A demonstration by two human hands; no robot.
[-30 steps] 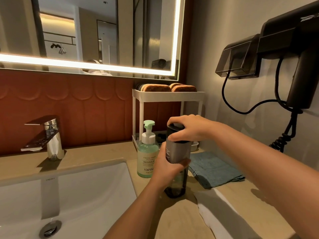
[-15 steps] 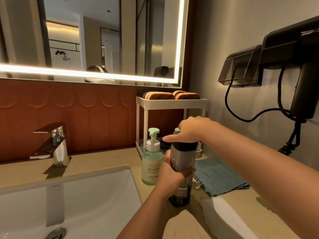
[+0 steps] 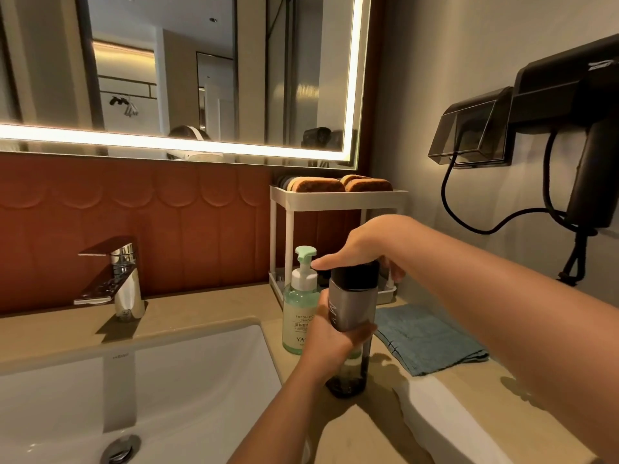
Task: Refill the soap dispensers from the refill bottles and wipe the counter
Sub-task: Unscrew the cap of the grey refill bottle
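A tall dark grey bottle with a black cap stands on the beige counter right of the sink. My left hand grips its body from the left. My right hand covers the black cap from above, fingers curled round it, the thumb pointing left. A green pump dispenser with a mint pump head stands just left of the bottle, partly hidden by my left hand. A folded blue cloth lies on the counter to the right.
A white sink basin with a chrome tap fills the lower left. A white two-tier rack holding sponges stands in the corner. A black hair dryer hangs on the right wall, cord dangling. Something white lies at the counter's front right.
My view has shifted slightly and moved closer. Both hands stay on the dark bottle; the right hand has turned a little on the cap.
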